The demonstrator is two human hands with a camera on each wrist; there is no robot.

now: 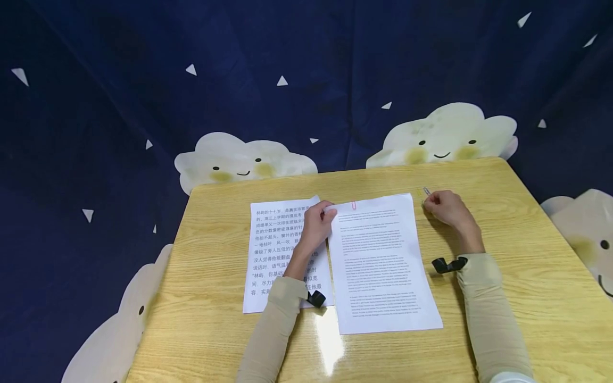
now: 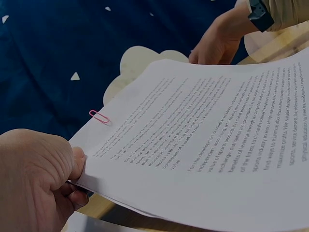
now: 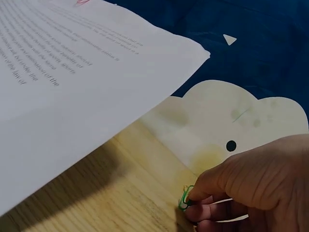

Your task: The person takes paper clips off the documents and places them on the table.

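Observation:
My left hand [image 1: 317, 226] pinches the upper left corner of a stack of printed sheets [image 1: 378, 260], its thumb on top and fingers beneath. A pink paper clip [image 2: 99, 116] sits on the stack's top edge. To the right of the stack, my right hand [image 1: 449, 210] pinches a green paper clip [image 3: 185, 198] between thumb and fingers, close over the table. Just beyond that hand lie a silver-looking paper clip [image 1: 427, 191] and a yellow one [image 1: 419, 192].
Another sheet with large Chinese print [image 1: 273, 255] lies left of the stack, partly under my left forearm. The wooden table [image 1: 206, 340] ends at the back against a dark blue curtain [image 1: 287, 32] and cloud-shaped cushions [image 1: 244, 159].

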